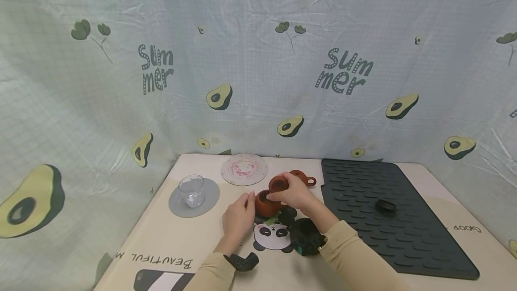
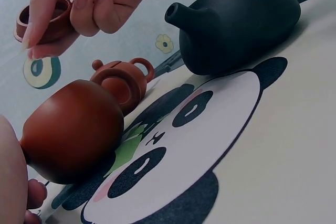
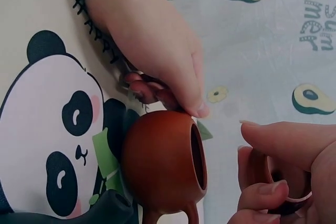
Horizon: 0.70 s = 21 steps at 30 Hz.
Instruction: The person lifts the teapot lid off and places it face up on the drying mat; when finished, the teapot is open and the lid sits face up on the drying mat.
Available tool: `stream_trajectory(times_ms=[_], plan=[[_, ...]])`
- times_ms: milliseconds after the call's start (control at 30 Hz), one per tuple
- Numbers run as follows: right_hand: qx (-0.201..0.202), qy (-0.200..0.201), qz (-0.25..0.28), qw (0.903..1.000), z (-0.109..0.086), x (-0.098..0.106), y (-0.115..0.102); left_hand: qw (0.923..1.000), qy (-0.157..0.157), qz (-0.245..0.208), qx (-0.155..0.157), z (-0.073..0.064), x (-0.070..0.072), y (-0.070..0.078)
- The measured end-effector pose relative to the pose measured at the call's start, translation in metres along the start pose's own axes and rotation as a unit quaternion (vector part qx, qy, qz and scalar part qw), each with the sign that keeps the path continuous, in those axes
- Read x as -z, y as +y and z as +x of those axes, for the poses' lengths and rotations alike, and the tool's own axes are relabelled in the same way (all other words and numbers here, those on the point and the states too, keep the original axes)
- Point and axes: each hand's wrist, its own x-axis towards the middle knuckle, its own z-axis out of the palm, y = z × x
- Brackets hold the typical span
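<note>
A round reddish-brown clay pot stands near the table's middle, its mouth uncovered. My left hand pinches its left side; in the right wrist view the fingertip lies against its rim, and a handle shows at the bottom. My right hand holds a small hollow clay cup above the pot, tilted, with its dark inside showing. Behind is another clay piece with a knob and ring handle. A black pot with a short spout stands near my right wrist.
On the left, a clear glass cup sits on a grey round mat. A pink-patterned round plate lies at the back. A black ridged mat covers the right side, with a small black piece on it.
</note>
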Motion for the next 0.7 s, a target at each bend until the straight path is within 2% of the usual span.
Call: stream_trajectory(times_ms=[233,700], plan=[[0.003,0.012,-0.023,0.9997,-0.0024,0.0053,0.0005,1.0000,0.002,0.004,0.002,-0.0011,-0.0013,0.0003],[0.005,0.018,-0.011,0.9998,-0.0014,0.0098,0.0070,1.0000,0.000,0.001,0.001,-0.0004,-0.0012,0.0001]])
